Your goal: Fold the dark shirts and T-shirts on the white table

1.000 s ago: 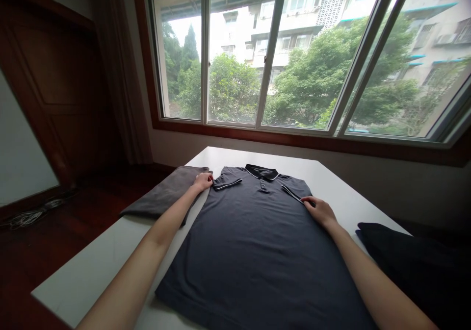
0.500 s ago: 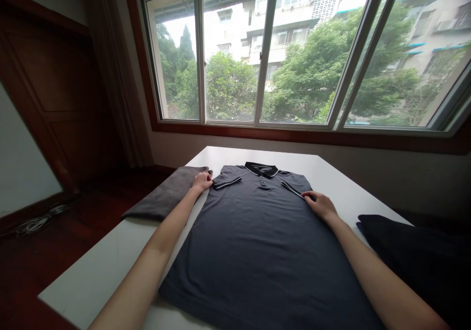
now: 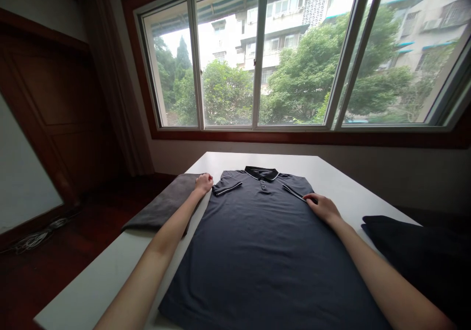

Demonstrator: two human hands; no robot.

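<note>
A dark grey polo shirt (image 3: 257, 241) lies spread front up, its black collar (image 3: 262, 173) with white trim at the far end. Both short sleeves are folded inward over the chest. My left hand (image 3: 203, 183) is closed, fingers curled, right beside the outer corner of the left sleeve (image 3: 228, 189); whether cloth is between its fingers is hidden. With thumb and fingers pinched, my right hand (image 3: 322, 206) grips the outer edge of the right sleeve (image 3: 293, 191). Under my left wrist and forearm is a folded brownish-grey garment (image 3: 162, 205).
The white table (image 3: 77, 283) carries all the clothes. Black cloth (image 3: 412, 251) lies at its right side. Beyond the far edge are a wall and a wide window (image 3: 253, 65). A coiled cable (image 3: 37, 234) rests on the dark red floor at left.
My left hand has turned slightly and shifted a little away from the sleeve's corner. The right hand keeps its pinch on the sleeve. The view has tilted slightly.
</note>
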